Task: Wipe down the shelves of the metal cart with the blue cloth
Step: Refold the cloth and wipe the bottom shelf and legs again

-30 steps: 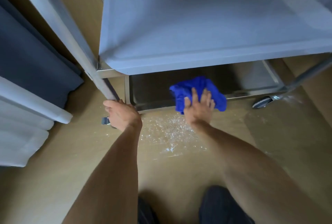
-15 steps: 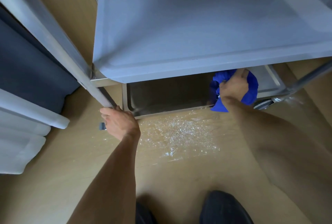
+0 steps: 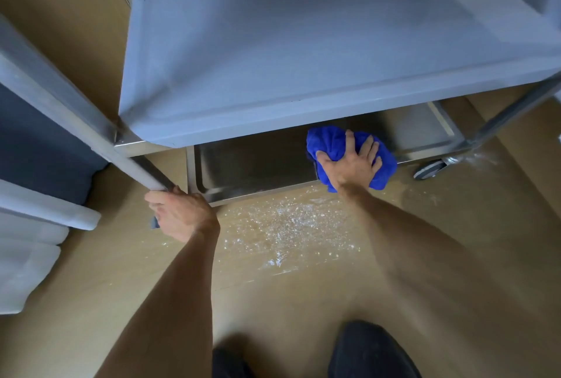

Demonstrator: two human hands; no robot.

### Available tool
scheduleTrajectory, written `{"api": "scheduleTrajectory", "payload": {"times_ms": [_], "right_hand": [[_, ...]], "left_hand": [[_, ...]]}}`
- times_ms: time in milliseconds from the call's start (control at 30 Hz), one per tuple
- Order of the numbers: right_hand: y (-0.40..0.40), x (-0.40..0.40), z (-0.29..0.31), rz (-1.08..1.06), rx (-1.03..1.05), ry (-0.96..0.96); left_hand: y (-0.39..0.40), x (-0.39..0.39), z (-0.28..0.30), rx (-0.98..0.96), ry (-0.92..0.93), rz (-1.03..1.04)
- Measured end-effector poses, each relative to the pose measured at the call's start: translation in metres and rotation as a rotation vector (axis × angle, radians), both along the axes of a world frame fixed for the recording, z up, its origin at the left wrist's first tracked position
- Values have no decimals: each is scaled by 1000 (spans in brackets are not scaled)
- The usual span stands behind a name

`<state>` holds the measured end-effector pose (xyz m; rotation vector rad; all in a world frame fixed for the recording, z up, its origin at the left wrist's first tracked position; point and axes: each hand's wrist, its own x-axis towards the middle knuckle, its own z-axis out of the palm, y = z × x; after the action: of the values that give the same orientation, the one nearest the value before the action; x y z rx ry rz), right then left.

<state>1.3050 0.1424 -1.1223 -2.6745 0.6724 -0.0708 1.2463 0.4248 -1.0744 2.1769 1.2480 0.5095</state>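
The metal cart has a wide middle shelf (image 3: 318,43) above a bottom shelf (image 3: 255,165) near the floor. A bunched blue cloth (image 3: 329,141) lies on the bottom shelf's front right part. My right hand (image 3: 352,162) presses flat on the cloth with fingers spread. My left hand (image 3: 179,213) grips the foot of the cart's front left leg (image 3: 121,150). The back of the bottom shelf is hidden under the middle shelf.
White crumbs and smears (image 3: 288,223) lie scattered on the wooden floor in front of the cart. A caster wheel (image 3: 429,168) sits at the cart's right front corner. A dark and white piece of furniture (image 3: 33,195) stands at left. My knees (image 3: 370,350) are at the bottom.
My right hand slid the cloth from the middle of the bottom shelf far to the right, then back a little leftward. My left hand kept its hold on the leg.
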Motion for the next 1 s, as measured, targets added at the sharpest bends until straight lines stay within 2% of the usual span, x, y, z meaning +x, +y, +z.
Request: {"api": "scheduleTrajectory", "payload": {"times_ms": [100, 200, 267, 367, 467, 533, 633, 767, 867, 1000], "right_hand": [[-2, 0, -2, -31, -6, -51], [-7, -2, -7, -55, -6, -98], [-25, -1, -10, -87, 15, -108], [-92, 13, -7, -203, 36, -63], [-175, 21, 3, -274, 49, -21], [-196, 20, 2, -279, 64, -58], [-146, 10, -10, -235, 87, -166], [-5, -8, -22, 6, 89, -334], [104, -40, -21, 314, 177, -363], [184, -80, -8, 801, 111, -189]], "left_hand": [[-4, 2, -7, 5, 24, 28], [-19, -4, -18, -41, 146, 83], [-40, -9, -26, -31, 158, 38], [-58, -12, -39, -26, 146, -43], [-48, -10, -47, -12, 81, -4], [-43, -9, -47, -5, 23, 9], [-49, -6, -41, -15, -11, 67], [-48, -9, -27, -48, -13, 81], [-11, -19, -14, -67, 20, 16], [40, -25, 24, -81, 98, -217]]}}
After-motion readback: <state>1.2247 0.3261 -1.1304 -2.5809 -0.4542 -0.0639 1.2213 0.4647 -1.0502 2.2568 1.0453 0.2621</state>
